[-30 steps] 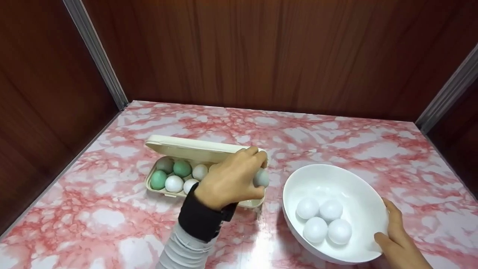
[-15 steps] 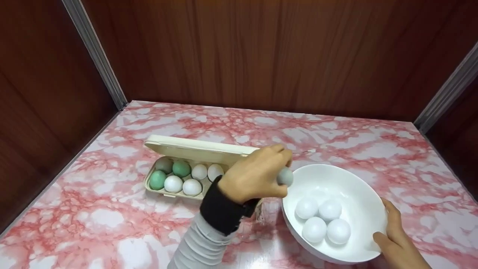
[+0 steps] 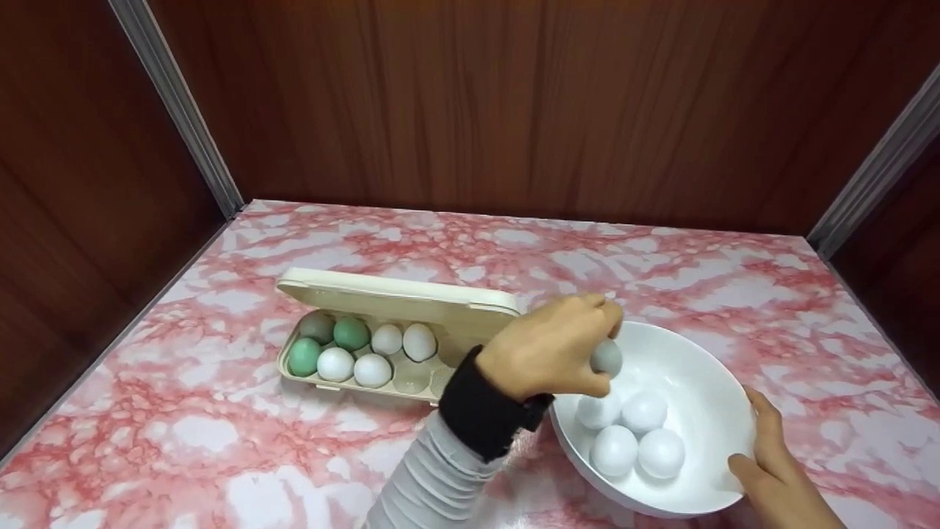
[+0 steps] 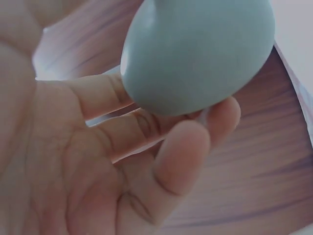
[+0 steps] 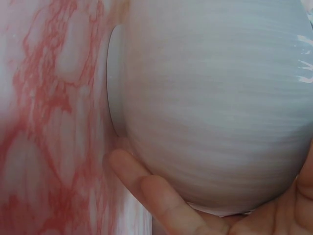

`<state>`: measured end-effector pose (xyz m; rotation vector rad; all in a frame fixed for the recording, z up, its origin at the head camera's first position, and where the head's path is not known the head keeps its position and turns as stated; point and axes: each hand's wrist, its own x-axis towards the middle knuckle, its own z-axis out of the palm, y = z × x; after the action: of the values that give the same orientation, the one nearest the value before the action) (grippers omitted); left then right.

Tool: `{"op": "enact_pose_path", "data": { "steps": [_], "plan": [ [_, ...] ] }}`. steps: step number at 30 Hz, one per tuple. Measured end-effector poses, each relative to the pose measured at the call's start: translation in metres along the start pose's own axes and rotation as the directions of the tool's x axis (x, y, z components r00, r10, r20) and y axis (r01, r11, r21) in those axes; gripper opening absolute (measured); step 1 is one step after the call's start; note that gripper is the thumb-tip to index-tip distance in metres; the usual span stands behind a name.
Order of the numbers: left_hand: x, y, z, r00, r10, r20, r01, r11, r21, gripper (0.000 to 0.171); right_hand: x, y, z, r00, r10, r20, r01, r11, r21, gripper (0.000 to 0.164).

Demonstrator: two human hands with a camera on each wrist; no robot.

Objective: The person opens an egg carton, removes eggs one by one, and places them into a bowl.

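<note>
My left hand [image 3: 562, 349] grips a pale blue-green egg [image 3: 606, 358] over the left rim of a white bowl [image 3: 705, 382]. In the left wrist view the same egg [image 4: 195, 54] fills the top, fingers against its underside. Several white eggs [image 3: 662, 452] lie together at the bottom of the bowl. At the bowl's right side my right hand [image 3: 778, 463] grips the rim, its thumb inside; the right wrist view has its fingers [image 5: 166, 200] under the outer wall. Left of the bowl, an egg carton [image 3: 411, 386] stands with its lid up, bearing green and white eggs; my left forearm hides its right end.
A red-and-white marbled tabletop [image 3: 183, 441] lies under everything. Dark wood panels [image 3: 514, 110] enclose the back and both sides, with grey metal strips [image 3: 183, 110] at the corners.
My left hand has carried the pale egg rightward from the carton's right end to over the bowl. More of the carton's hollows now show. The right hand has kept its grip on the bowl.
</note>
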<state>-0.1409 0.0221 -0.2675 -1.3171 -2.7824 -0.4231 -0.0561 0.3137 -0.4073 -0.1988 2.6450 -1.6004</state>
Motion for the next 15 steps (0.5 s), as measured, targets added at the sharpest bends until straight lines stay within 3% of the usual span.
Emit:
{"op": "enact_pose_path", "data": {
  "steps": [3, 7, 10, 15],
  "plan": [
    [0.009, 0.008, 0.003, 1.0, 0.006, 0.019, -0.006, 1.0, 0.003, 0.038, -0.001, -0.001, -0.002, 1.0, 0.0, 0.003, 0.0, 1.0, -0.015, 0.079],
    [0.019, 0.018, 0.007, 0.998, 0.063, 0.013, -0.064, 0.997, 0.041, 0.034, -0.001, -0.006, -0.003, 1.0, 0.005, 0.01, -0.004, 0.999, -0.049, 0.079],
    [0.026, 0.024, 0.01, 0.995, 0.097, 0.015, -0.098, 0.993, 0.068, 0.033, 0.0, -0.007, -0.001, 1.0, 0.01, 0.015, -0.01, 0.999, -0.037, 0.077],
    [0.038, 0.034, 0.019, 0.994, 0.101, 0.049, -0.105, 0.991, 0.086, 0.036, 0.0, -0.004, 0.003, 1.0, -0.005, 0.001, 0.005, 1.0, 0.012, 0.076]
  ]
}}
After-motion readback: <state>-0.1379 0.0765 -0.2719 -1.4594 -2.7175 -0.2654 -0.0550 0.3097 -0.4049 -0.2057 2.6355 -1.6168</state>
